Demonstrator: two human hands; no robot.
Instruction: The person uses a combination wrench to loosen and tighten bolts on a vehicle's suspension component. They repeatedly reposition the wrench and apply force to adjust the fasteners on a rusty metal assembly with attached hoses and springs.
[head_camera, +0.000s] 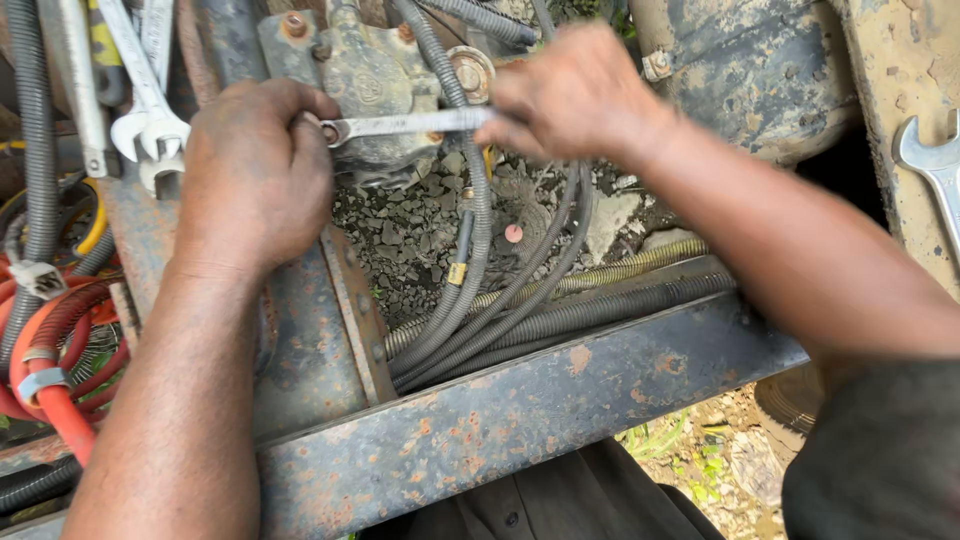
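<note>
Head view looks down on a rusty steel frame rail (520, 410) running across the lower middle of the frame, and we work above it, in the upper centre. Behind the rail a bundle of grey corrugated hoses (500, 300) sweeps from lower centre up past our work; red hoses (60, 390) coil at the lower left. In the upper centre sits a grimy cast valve body (372, 85), with gravel and dirt packed beneath it.

Our left hand (255, 170) is curled closed at centre left, fingers wrapped over the ring end of a slim silver spanner (400, 125) where it meets the valve body. Our right hand (570, 95), at upper centre, pinches the spanner's other end between closed fingers; whether the thumb bears on it we cannot tell. The spanner lies nearly level between the two hands, crossing in front of one grey hose.

To do this well, we judge that the ring must sit fully and squarely on its fastener, with the left hand pressing it home while the right does the pulling. The hose crowds the swing, so short strokes seem wise, and the handle should stay clear of it.

Spare spanners (150, 120) rest at upper left, another spanner (935, 165) at the right edge.
</note>
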